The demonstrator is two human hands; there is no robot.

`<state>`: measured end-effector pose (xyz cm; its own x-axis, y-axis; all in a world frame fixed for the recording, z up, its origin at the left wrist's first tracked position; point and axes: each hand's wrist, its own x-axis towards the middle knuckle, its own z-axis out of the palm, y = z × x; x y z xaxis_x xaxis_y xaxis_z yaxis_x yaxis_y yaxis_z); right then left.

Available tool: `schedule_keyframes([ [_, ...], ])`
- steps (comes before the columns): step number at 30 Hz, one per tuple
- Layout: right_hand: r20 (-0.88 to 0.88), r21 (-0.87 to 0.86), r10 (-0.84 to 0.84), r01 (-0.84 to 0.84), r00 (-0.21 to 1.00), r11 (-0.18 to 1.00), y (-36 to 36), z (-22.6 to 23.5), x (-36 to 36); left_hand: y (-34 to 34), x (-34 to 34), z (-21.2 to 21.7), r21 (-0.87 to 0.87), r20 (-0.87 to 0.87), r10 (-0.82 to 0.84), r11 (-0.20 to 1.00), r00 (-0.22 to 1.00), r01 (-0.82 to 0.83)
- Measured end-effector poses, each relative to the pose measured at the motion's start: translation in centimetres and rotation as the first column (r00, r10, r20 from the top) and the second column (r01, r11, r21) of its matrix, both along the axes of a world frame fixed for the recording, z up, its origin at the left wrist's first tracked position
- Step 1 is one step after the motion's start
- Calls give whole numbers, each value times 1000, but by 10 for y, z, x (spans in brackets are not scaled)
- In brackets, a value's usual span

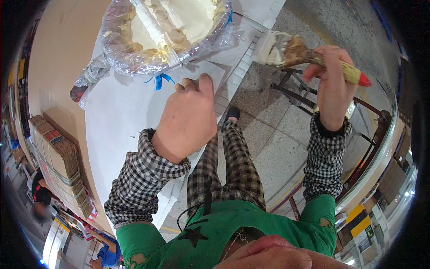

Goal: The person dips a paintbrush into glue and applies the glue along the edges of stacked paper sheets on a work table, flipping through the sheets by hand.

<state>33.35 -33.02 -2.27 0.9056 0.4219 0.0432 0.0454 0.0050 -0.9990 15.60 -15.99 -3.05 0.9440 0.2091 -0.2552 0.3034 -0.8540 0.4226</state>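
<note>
My right hand (pixel 333 74) grips the handle of a wide paintbrush (pixel 298 51) over the floor to the right. Pale paste coats the brush's bristles, and its handle tip is red. My left hand (pixel 188 119) is closed, its fingertips pressed at the top edge of the white paper sheets (pixel 118 119), where a corner shows; the thumb side is partly hidden. Just beyond it stands a plastic-wrapped basin (pixel 118 56) of cream-coloured paste. A white wrapped bar (pixel 150 22) lies across the basin's top, and blue ties (pixel 159 80) hang off its near side.
Left of the papers lies a wrapped object with a dark red end (pixel 77 93). A strapped cardboard stack (pixel 60 163) rests on the brown board (pixel 67 58) at far left. To the right are a dark metal frame (pixel 293 92) and a curved table edge (pixel 374 179). People work at lower left.
</note>
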Motion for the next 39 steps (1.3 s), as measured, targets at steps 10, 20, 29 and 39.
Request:
schedule_keyframes([
  [10, -8, 64, -17, 17, 1000, 998, -4, 0, -9, 2, 2, 2, -11, -13, -6, 1000, 1000, 6],
  [20, -220, -87, 383, -409, 897, 908, -25, 1, -87, 6, 5, 1, -51, 34, -10, 999, 999, 12],
  [29, -208, -99, 293, -318, 933, 943, -19, -2, -96, 7, 7, -4, -25, 130, -40, 999, 991, 44],
  [39, -186, -99, 231, -252, 955, 963, -20, 6, -98, 8, 12, -4, -7, 141, -71, 997, 987, 72],
])
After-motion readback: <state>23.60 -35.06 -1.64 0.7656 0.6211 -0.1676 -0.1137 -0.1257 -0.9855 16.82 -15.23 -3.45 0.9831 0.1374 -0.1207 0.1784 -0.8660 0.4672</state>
